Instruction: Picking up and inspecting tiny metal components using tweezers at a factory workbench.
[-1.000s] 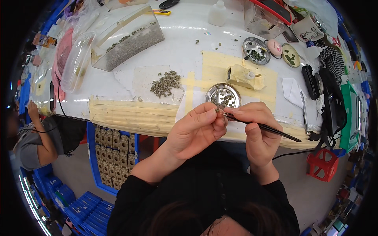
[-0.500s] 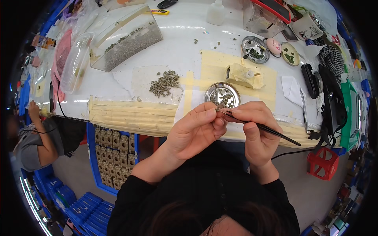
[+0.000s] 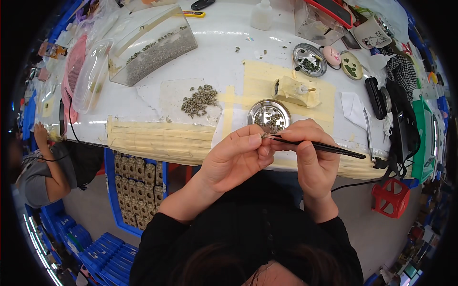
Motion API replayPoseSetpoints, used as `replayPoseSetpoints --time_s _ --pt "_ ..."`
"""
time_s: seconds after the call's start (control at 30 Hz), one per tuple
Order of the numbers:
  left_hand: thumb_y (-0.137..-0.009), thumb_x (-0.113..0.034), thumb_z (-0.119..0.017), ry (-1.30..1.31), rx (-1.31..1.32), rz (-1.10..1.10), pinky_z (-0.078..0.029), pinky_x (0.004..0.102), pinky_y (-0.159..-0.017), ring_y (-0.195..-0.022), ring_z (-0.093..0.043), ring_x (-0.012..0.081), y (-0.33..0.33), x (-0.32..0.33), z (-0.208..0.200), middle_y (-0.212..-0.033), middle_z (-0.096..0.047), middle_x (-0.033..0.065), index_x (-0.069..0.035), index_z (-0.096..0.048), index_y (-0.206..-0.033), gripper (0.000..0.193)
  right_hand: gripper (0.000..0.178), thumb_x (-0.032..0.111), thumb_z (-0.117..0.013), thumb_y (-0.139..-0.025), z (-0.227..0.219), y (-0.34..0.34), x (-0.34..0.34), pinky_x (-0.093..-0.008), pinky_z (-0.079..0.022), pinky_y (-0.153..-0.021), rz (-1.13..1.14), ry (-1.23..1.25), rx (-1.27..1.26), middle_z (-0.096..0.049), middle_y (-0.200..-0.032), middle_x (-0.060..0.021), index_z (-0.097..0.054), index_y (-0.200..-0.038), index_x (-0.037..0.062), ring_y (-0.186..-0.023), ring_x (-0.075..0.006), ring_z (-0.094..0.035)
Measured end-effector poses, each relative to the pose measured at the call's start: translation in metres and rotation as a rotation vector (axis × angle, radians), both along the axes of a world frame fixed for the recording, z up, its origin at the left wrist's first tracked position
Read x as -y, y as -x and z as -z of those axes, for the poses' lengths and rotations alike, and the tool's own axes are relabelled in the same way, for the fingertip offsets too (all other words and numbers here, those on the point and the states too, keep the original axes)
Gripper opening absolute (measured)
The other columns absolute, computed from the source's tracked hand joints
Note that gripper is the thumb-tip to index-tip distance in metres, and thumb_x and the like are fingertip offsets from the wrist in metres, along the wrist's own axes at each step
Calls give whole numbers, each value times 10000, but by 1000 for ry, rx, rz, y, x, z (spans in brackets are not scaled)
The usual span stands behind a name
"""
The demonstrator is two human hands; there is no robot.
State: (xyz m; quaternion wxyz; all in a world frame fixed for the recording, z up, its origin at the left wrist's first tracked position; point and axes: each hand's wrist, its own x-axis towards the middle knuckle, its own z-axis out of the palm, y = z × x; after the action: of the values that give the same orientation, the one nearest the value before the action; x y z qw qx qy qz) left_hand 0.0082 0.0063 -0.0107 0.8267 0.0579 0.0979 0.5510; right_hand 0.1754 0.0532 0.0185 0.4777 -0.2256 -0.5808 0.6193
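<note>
Between thumb and index finger, my left hand (image 3: 234, 155) pinches a tiny metallic-looking part (image 3: 264, 136), mostly hidden by the fingertips. My right hand (image 3: 315, 159) grips black tweezers (image 3: 329, 147), whose tips touch or nearly touch that part. Just beyond my fingers stands a round metal dish (image 3: 250, 116) holding several small dark pieces. A heap of small grey-green pieces (image 3: 199, 101) lies on a clear sheet to the left. Behind the dish sits a tape-wrapped block (image 3: 296, 92) with a short peg on it.
A clear bin (image 3: 160, 55) of grey granules stands at the back left, a white squeeze bottle (image 3: 261, 15) at the back. Farther right are a metal plate (image 3: 311, 71) with green bits and a green tray (image 3: 422, 138). A blue crate (image 3: 110, 190) stands below the table; another person (image 3: 50, 174) sits at far left.
The tweezers in my right hand have turned, their back end rising to a flatter angle. My right fingers have shifted slightly; my left hand keeps almost the same place.
</note>
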Motion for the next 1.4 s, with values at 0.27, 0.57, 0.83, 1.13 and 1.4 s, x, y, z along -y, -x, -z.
replayPoseSetpoints --time_s 0.27,0.57,0.83,1.13,1.4 --pt "-908 -95 -623 11 -137 -82 -427 254 -757 -794 -545 109 2 2 -4 -880 -635 36 -42 -620 -974 84 218 123 -565 -959 -1 -1 -1 -302 -536 -798 36 0 -15 -625 -1004 -145 -645 -1043 -61 -890 -199 -644" --pt "-673 57 -742 -673 -1713 -1005 -435 290 -624 -679 -582 203 6 -8 -13 -764 -655 70 -23 -676 -847 202 206 145 -607 -933 -2 -5 0 -311 -504 -822 140 -175 105 -670 -995 -159 -663 -1031 -27 -921 -223 -638" --pt "-647 46 -753 -763 -1797 -1068 -448 291 -593 -667 -582 206 2 -12 -16 -761 -659 55 -30 -687 -848 225 211 196 -626 -927 -2 -2 6 -307 -512 -803 164 -380 248 -669 -1045 -138 -677 -1042 27 -923 -230 -640" --pt "-647 33 -756 -811 -1836 -1089 -447 294 -584 -668 -578 214 1 -12 -16 -757 -651 52 -35 -678 -846 225 234 197 -656 -895 -3 -1 8 -307 -535 -799 191 -511 313 -648 -1087 -155 -679 -1051 24 -951 -240 -653" --pt "-647 25 -762 -840 -1865 -1102 -452 300 -575 -664 -572 220 1 -12 -14 -758 -643 54 -37 -674 -847 228 215 134 -683 -864 -5 -1 8 -309 -543 -785 189 -562 365 -646 -1086 -159 -679 -1047 22 -939 -247 -653"
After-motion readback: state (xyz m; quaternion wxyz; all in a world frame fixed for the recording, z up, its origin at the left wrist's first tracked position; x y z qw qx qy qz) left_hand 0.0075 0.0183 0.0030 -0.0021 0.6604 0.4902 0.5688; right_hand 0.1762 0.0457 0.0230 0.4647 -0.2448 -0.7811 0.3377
